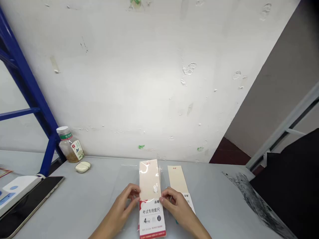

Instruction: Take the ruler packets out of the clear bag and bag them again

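Observation:
A packaged ruler set (151, 199) stands lengthwise on the table, a cream card in a clear plastic sleeve with a red and white label printed with Chinese text. My left hand (119, 207) pinches its left edge, and my right hand (176, 208) holds its right edge. A second cream card with a white and red label (179, 182) lies just beyond my right hand, its lower part hidden by that hand. A thin clear plastic sheet (126, 176) lies flat to the left of the set.
The grey table (74, 205) meets a scuffed white wall. At its back left stand a glass jar with a white lid (69, 145) and a small white oval case (82, 167). A black tablet (32, 204) sits at the left edge near a blue metal frame (32, 93). Dark cloth (286, 189) fills the right.

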Tool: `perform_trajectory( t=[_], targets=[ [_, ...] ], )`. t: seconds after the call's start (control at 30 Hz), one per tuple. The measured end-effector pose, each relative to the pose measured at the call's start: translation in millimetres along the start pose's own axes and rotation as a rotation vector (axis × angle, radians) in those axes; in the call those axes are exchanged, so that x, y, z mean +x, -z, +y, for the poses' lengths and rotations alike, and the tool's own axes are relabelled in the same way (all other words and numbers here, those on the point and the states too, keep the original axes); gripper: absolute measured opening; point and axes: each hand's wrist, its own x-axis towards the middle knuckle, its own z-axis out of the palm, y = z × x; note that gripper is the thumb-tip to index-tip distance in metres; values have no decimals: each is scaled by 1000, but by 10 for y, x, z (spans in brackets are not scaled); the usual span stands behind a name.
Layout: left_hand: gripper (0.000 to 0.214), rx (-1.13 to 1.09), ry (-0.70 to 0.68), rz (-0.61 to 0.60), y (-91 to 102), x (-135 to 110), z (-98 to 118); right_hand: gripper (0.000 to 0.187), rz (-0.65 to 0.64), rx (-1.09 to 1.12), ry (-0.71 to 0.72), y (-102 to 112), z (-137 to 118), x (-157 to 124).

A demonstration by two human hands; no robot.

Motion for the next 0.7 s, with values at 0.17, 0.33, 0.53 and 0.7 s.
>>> perform_trajectory(
  t=[0.17, 0.33, 0.53, 0.7],
  targets=[
    [19, -294, 76, -32, 13, 10, 58, 24, 6, 47, -1, -1, 22, 9],
    [24, -297, 77, -4, 21, 16, 92, 33, 66, 112, -67, 8, 141, 65],
    [25, -146, 46, 217, 147, 58, 64, 44, 161, 168, -68, 239, 221, 122],
    [23, 120, 152, 429, 315, 54, -137, 32, 247, 27, -128, 638, 383, 124]
  ],
)
